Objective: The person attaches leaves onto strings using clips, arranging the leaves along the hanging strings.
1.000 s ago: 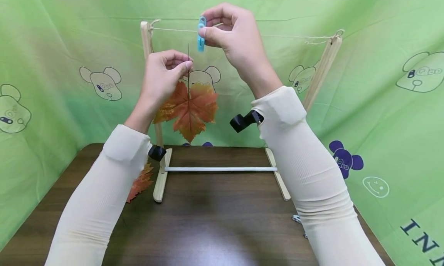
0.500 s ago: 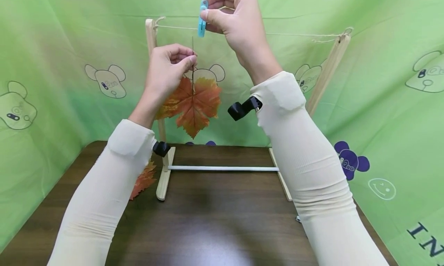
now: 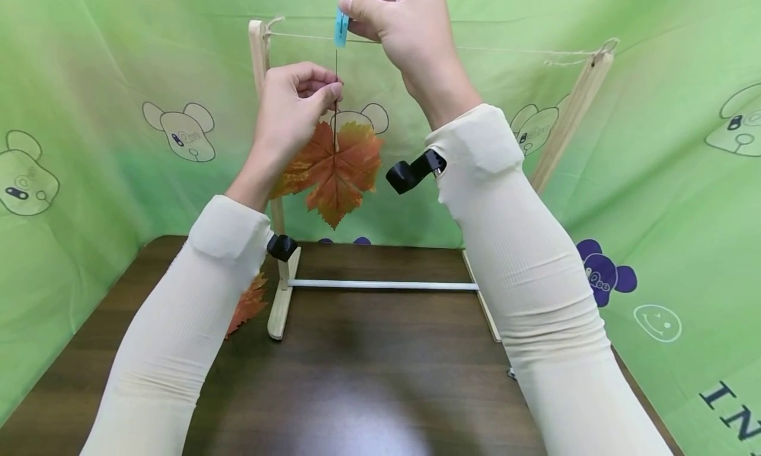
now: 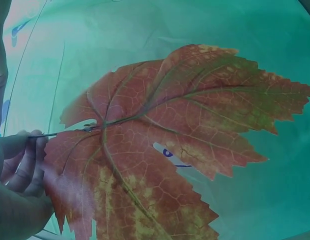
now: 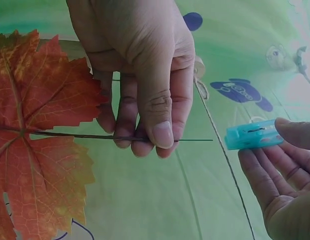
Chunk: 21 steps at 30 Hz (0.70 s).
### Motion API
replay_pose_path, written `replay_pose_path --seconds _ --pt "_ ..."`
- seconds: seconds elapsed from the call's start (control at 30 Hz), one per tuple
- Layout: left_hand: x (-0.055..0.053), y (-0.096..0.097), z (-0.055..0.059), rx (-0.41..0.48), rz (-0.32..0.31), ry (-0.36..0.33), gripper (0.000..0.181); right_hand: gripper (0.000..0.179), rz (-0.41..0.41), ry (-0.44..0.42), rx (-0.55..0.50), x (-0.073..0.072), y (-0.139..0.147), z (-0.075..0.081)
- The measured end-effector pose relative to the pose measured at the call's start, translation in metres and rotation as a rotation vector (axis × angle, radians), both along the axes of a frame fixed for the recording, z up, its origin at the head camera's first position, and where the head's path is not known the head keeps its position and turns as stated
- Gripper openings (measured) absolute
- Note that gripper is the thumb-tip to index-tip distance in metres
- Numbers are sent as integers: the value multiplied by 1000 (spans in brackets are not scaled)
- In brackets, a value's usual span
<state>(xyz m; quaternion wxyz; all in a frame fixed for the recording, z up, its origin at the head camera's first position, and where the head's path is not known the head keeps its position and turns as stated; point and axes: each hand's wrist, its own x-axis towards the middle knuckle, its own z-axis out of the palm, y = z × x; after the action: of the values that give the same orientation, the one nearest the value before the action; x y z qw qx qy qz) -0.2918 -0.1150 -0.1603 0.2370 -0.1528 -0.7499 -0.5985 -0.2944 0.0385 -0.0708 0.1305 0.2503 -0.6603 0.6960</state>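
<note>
My left hand (image 3: 291,109) pinches the thin stem of an orange-red maple leaf (image 3: 341,168), which hangs blade downward. Beyond the fingertips the bare stem tip points up toward a string (image 3: 505,50). A light blue clothespin (image 3: 341,20) is held upright by my right hand (image 3: 416,39), partly cut off by the top of the head view. In the right wrist view the clothespin (image 5: 252,135) lies with its jaw end close beside the string (image 5: 227,160); whether they touch I cannot tell. The left wrist view shows the leaf (image 4: 145,115) spread large.
Wooden posts (image 3: 571,122) carry the string at both ends, and a white rod (image 3: 380,285) joins their feet. Another leaf (image 3: 246,307) lies on the brown table (image 3: 357,350) behind my left sleeve. A small clip-like object (image 3: 511,374) peeks out beside my right sleeve.
Both hands have moved up in the head view, with the leaf and clothespin still held. The clothespin rose relative to the string, and the stem tip now reaches close below it.
</note>
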Motion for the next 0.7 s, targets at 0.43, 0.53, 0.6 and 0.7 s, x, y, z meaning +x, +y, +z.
replay_pose_path --seconds 0.43,0.53,0.6,0.7 --pt "3 4 2 12 15 -2 16 14 -9 -51 -17 -5 -3 4" --pt "3 4 2 21 16 3 16 15 -7 -63 -11 -6 -4 3" --pt "3 4 1 25 17 3 16 15 -7 -69 -9 -7 -4 3" --pt "3 4 2 32 18 -1 16 14 -8 -84 -8 -8 -5 3"
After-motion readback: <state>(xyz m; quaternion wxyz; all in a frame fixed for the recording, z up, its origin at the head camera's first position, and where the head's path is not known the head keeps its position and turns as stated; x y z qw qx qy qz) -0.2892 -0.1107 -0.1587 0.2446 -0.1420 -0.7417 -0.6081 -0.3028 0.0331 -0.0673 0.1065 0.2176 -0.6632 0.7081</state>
